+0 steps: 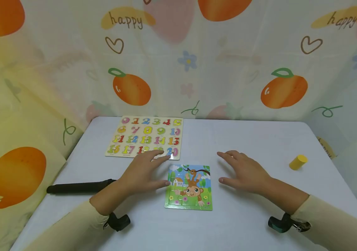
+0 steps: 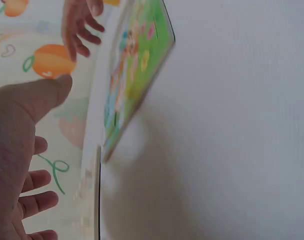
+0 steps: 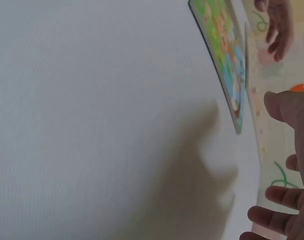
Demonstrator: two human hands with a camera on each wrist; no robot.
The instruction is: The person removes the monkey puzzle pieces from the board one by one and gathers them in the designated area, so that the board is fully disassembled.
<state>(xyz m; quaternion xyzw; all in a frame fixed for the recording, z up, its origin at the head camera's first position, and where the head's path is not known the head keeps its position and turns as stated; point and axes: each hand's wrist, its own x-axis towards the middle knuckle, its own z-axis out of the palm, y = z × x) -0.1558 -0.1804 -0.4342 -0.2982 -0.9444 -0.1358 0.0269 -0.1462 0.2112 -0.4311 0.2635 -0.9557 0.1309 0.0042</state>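
Note:
A square jigsaw puzzle (image 1: 191, 188) with a monkey hanging from a branch lies flat on the white table, between both hands. My left hand (image 1: 143, 172) hovers at its left edge, fingers spread and thumb tip overlapping the border in the head view. On the other side my right hand (image 1: 244, 170) is held above the table, fingers extended toward the puzzle and apart from it. Neither hand holds anything. In the left wrist view the puzzle (image 2: 137, 65) shows beyond the thumb; the right wrist view also shows the puzzle (image 3: 224, 55) past the fingers.
Behind the left hand lies a number board (image 1: 147, 136) with colourful numerals from 0 to 20. A black rod-like object (image 1: 77, 188) rests at the left, partly behind the left forearm. A yellow cylinder (image 1: 298, 162) lies at the right. A fruit-printed curtain (image 1: 216, 83) hangs behind the table.

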